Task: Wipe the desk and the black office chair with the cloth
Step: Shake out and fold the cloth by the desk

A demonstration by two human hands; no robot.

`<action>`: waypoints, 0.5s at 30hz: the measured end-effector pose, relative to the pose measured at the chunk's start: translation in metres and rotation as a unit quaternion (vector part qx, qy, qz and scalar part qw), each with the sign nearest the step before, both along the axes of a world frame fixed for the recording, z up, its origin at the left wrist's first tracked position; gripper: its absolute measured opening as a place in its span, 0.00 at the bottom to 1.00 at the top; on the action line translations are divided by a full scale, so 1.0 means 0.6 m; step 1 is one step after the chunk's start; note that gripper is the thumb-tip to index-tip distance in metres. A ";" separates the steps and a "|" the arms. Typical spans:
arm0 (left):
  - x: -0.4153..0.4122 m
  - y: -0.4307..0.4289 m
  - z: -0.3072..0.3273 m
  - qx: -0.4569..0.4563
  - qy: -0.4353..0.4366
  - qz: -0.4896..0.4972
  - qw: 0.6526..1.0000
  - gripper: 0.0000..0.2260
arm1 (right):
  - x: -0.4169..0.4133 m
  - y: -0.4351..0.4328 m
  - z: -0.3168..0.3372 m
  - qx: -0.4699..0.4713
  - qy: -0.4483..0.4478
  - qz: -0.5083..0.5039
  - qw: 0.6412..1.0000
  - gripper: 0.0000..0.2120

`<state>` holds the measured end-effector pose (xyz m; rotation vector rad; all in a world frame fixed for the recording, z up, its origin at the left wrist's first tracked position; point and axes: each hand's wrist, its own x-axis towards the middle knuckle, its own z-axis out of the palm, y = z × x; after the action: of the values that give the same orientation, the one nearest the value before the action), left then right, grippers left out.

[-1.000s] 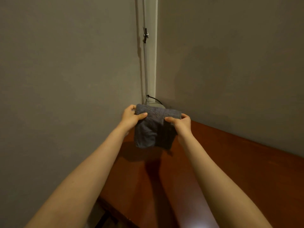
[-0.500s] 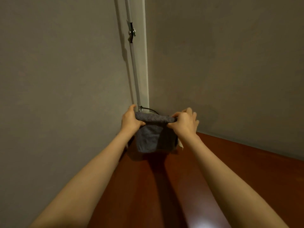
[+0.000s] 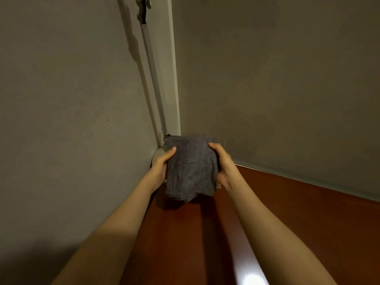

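Note:
A folded grey cloth (image 3: 191, 169) hangs in the air above the far corner of the reddish-brown wooden desk (image 3: 298, 223). My left hand (image 3: 161, 166) grips its left side, thumb on the front. My right hand (image 3: 223, 163) grips its right side, fingers curled over the edge. The cloth's lower edge hangs just above the desk top and casts a shadow there. No black office chair is in view.
Two grey walls meet in a corner right behind the cloth. A white pipe (image 3: 153, 73) with a metal clamp (image 3: 143, 8) runs down the corner beside a white trim strip. A pale round object (image 3: 157, 156) sits partly hidden behind my left hand.
Both hands have shifted from pinching the cloth's top edge to gripping its sides, and the cloth is now folded into a thicker pad. The view has moved closer to the corner.

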<state>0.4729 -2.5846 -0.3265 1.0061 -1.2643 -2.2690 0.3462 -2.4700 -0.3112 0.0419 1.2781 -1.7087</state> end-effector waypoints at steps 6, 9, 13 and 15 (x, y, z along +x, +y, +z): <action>-0.020 -0.047 -0.054 -0.072 -0.153 0.017 0.985 0.11 | -0.027 -0.056 -0.072 0.079 -0.106 -0.022 0.991 0.15; -0.041 -0.066 -0.060 -0.117 -0.211 0.045 0.969 0.12 | -0.041 -0.078 -0.087 0.125 -0.066 0.005 0.990 0.16; -0.068 -0.094 -0.072 -0.228 -0.269 0.023 0.935 0.19 | -0.054 -0.103 -0.107 0.161 -0.010 -0.021 0.987 0.18; -0.076 -0.104 -0.080 -0.295 -0.302 -0.012 0.907 0.23 | -0.059 -0.111 -0.122 0.212 0.066 -0.038 0.974 0.17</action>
<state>0.4275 -2.6470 -0.3745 1.4786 -2.0421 -1.4309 0.3109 -2.5367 -0.3845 0.2341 1.7428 -1.4931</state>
